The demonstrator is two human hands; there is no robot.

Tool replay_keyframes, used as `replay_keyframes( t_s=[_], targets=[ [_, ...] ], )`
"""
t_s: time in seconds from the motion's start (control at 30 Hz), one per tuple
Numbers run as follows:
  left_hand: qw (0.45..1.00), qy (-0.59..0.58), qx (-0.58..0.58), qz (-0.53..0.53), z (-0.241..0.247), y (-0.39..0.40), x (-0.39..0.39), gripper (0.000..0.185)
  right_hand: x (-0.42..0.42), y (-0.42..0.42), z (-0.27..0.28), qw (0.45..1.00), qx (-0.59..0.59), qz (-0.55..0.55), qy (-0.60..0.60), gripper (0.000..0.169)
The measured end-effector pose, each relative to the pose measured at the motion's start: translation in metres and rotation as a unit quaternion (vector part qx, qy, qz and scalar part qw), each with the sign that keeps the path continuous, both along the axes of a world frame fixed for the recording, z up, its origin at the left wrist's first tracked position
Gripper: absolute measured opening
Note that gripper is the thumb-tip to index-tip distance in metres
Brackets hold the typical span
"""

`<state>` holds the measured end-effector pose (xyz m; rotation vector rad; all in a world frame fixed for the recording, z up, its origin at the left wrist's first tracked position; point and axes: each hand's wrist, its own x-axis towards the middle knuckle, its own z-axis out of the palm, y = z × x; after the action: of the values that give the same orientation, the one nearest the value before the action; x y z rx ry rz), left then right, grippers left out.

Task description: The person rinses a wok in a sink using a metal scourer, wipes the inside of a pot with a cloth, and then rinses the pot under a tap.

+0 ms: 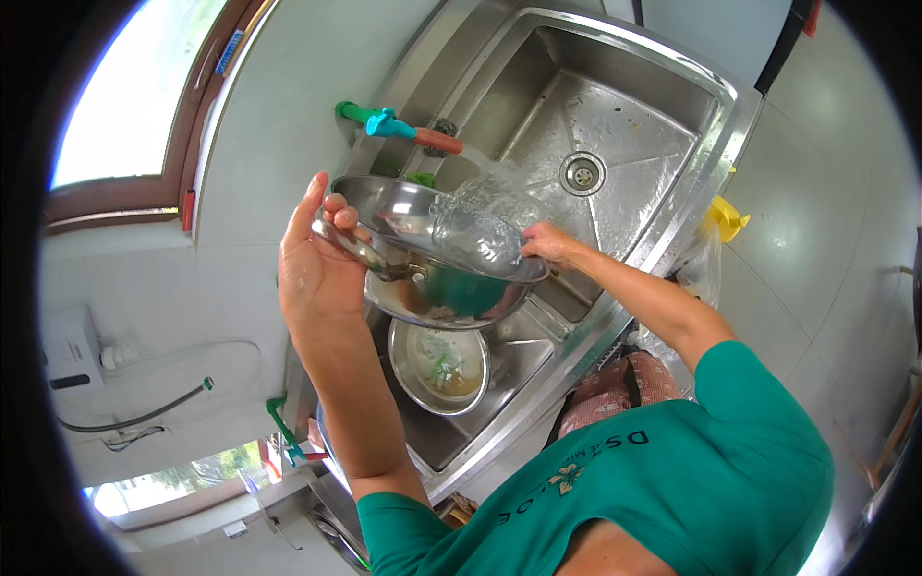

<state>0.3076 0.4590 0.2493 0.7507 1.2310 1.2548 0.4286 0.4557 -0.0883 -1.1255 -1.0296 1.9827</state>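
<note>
A tilted stainless steel pan [461, 288] is held above the divider of a double sink, its inside turned away from me. My left hand [324, 245] has its fingers curled around the metal handle [356, 248], thumb pointing up. On the opposite side, my right hand [551, 243] grips the pan's rim. Clear water [482, 223] churns inside the pan and around its far rim. A stream runs from the blue tap [389, 124] through its red hose end [438, 140]. Below the pan, a metal bowl [439, 371] holds cloudy, foamy water and something green.
The larger basin [634, 115] has a drain [583, 173] and small food scraps. A dark scourer [441, 133] and a green item [421, 178] lie by the wall under the tap. A yellow object with a plastic bag [724, 218] hangs at the sink's front edge.
</note>
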Motion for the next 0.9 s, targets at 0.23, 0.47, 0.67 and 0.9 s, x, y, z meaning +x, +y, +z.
replay_keyframes(
  t_s=[0.23,0.47,0.67,0.9],
  targets=[
    [0.974,0.007,0.033,-0.224,0.021,0.001,0.065,0.038,-0.04,-0.024,-0.007,0.983,-0.064,0.016,0.173,0.015],
    [0.973,-0.018,0.026,-0.228,0.035,-0.016,0.069,0.038,-0.038,-0.038,0.024,0.986,-0.05,-0.003,0.159,0.012],
    [0.995,-0.062,-0.017,-0.077,0.033,-0.006,-0.004,0.026,0.039,-0.001,0.042,1.0,-0.009,0.007,-0.012,0.008],
    [0.984,-0.102,-0.146,-0.023,-0.053,-0.02,-0.083,0.01,0.116,0.045,0.05,0.957,0.116,-0.114,-0.24,0.007]
  ],
)
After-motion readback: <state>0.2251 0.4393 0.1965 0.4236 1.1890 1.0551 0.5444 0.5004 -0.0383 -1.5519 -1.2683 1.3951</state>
